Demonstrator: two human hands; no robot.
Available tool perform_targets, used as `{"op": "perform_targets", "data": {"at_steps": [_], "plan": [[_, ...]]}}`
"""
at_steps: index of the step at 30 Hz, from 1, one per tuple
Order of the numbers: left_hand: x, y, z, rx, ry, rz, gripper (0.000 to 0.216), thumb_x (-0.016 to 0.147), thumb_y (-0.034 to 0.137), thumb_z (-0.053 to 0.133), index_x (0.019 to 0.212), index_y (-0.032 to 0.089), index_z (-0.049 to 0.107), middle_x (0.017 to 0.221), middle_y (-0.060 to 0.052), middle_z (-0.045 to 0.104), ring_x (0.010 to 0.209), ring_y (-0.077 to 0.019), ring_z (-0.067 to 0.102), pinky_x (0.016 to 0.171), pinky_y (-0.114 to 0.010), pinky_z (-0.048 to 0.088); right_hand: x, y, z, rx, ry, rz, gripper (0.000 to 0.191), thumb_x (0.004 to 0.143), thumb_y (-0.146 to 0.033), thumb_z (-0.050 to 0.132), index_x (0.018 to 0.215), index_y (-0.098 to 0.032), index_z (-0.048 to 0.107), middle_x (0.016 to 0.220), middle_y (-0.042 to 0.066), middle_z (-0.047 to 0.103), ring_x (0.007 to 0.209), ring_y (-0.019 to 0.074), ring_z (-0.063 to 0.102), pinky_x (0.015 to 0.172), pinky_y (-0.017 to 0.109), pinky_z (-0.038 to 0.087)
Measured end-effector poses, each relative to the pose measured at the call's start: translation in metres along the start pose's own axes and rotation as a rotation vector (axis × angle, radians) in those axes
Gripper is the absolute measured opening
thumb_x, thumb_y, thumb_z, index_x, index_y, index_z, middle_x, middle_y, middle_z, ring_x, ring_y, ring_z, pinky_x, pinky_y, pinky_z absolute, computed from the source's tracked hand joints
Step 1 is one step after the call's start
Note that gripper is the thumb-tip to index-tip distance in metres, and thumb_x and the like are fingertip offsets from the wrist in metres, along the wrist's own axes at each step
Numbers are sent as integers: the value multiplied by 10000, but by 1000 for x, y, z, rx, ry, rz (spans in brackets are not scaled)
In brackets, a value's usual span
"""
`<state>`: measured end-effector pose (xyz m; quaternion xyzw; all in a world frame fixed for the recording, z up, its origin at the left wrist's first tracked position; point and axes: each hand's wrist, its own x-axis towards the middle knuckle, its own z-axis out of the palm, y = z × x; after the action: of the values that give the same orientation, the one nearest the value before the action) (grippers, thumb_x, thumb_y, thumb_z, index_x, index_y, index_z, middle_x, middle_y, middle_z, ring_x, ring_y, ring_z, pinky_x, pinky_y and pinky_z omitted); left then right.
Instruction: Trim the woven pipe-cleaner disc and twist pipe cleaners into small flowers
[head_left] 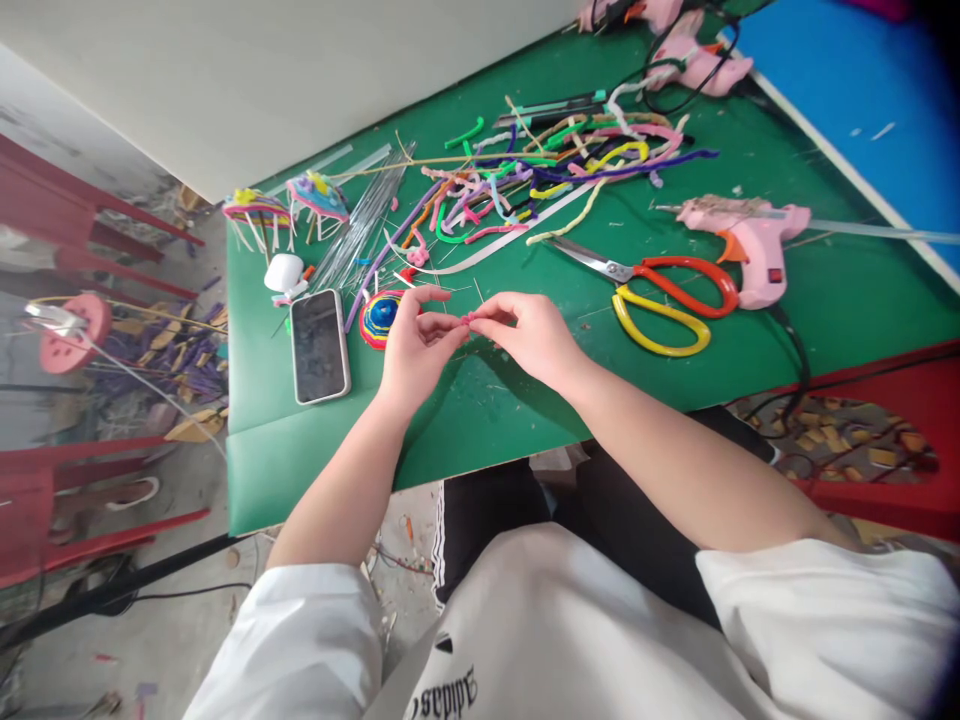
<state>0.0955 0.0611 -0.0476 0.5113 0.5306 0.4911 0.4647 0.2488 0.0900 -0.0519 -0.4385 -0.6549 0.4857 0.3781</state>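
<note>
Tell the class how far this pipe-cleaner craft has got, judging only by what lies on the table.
Done: two small umbrella shapes stand at the far left edge, and a coiled disc lies by the phone. In hand: the left hand and right hand pinch a short pink piece between their fingertips. Left: a loose pile of pipe cleaners, unused beside the scissors and glue gun.

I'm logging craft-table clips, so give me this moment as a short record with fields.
left hand: pinches one end of a small pink piece
right hand: pinches its other end
surface: green table
nearby left: phone, coiled colourful disc
nearby right: scissors, pink glue gun
behind: pile of pipe cleaners
</note>
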Motion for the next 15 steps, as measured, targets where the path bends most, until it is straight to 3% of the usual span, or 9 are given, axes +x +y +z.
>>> {"op": "perform_targets", "data": {"at_steps": [9, 12, 15], "plan": [[3, -6, 4, -316, 4, -125, 353, 641, 189, 757, 839, 211, 466, 663, 46, 669, 578, -76, 638, 617, -194, 533, -1, 0, 9, 199, 84, 6, 61, 771, -218, 604, 758, -163, 626, 737, 13, 669, 674, 125, 608, 654, 287, 490], [3, -6, 7, -229, 60, -68, 241, 681, 208, 730, 825, 192, 537, 682, 29, 673, 617, -89, 651, 621, -207, 542, -1, 1, 10, 284, 110, 44, 82, 763, -248, 614, 766, -168, 628, 722, 12, 666, 668, 128, 611, 611, 276, 490], [1, -4, 10, 18, 123, 88, 127, 707, 197, 705, 799, 176, 619, 734, 13, 681, 694, -99, 658, 673, -217, 546, 0, 3, 10, 383, 134, 99, 94, 744, -262, 634, 764, -171, 636, 689, 4, 660, 636, 118, 595, 570, 260, 483]]}}
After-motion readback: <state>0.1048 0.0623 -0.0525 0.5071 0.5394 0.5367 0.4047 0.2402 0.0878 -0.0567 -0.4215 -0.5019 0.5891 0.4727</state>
